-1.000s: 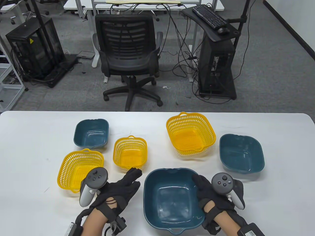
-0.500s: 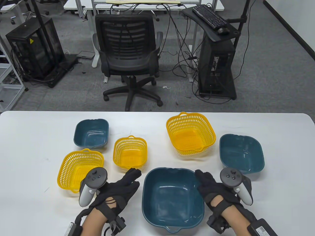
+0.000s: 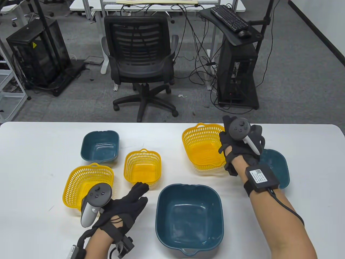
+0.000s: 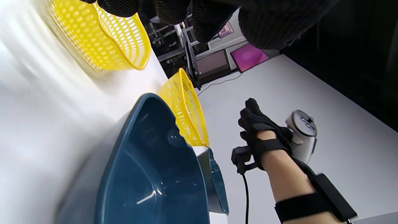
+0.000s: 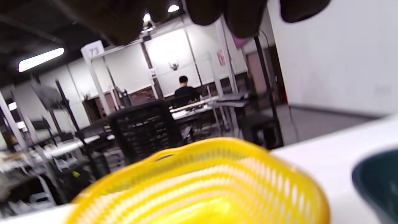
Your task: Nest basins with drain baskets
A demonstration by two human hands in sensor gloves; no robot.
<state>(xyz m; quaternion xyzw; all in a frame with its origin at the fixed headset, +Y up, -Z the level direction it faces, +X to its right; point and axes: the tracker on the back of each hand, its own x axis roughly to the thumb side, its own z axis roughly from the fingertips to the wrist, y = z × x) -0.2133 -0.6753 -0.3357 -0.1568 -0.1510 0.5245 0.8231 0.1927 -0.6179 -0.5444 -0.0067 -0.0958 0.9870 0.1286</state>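
Observation:
The large blue basin point(image 3: 189, 215) sits empty at the table's front middle; it also shows in the left wrist view point(image 4: 149, 174). The large yellow basket point(image 3: 202, 147) stands behind it. My right hand point(image 3: 225, 129) hovers over that basket's right rim, empty, fingers loosely spread; the basket fills the right wrist view point(image 5: 202, 186) below my fingers point(image 5: 236, 15). My left hand point(image 3: 141, 193) lies flat and open on the table, left of the large basin, fingertips near the small yellow basket point(image 3: 142, 167).
A medium blue basin point(image 3: 281, 167) sits at the right, partly hidden by my right forearm. A small blue basin point(image 3: 100, 145) and a medium yellow basket point(image 3: 83, 183) stand at the left. An office chair point(image 3: 140, 62) stands beyond the far edge.
My right hand left the large basin's right rim and moved away from me to the large yellow basket's right rim. My left hand drew back slightly to the left.

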